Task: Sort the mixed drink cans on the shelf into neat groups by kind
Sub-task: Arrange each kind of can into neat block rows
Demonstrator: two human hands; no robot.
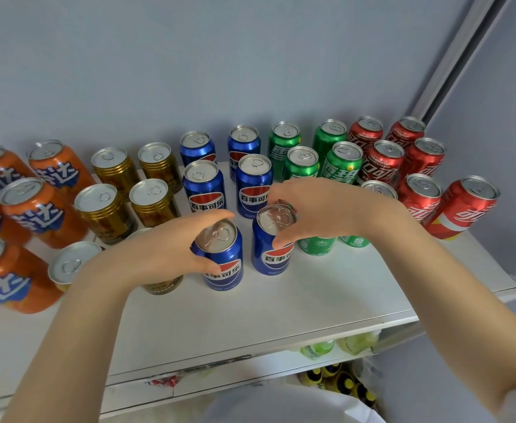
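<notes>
Cans stand in colour groups on the white shelf (281,300): orange cans (30,209) at the left, gold cans (104,209), blue cans (204,187) in the middle, green cans (342,163), red cans (464,206) at the right. My left hand (171,248) grips the front left blue can (223,264) by its side. My right hand (317,209) holds the front right blue can (272,251) near its top rim. Both cans stand upright on the shelf, side by side. My hands hide part of the front gold and green cans.
A grey wall rises behind the cans. A metal rail (452,71) runs up at the right. Below the shelf's front edge sit pale green bottles (336,346) and yellow-capped dark bottles (342,383). Bare shelf lies in front of the two blue cans.
</notes>
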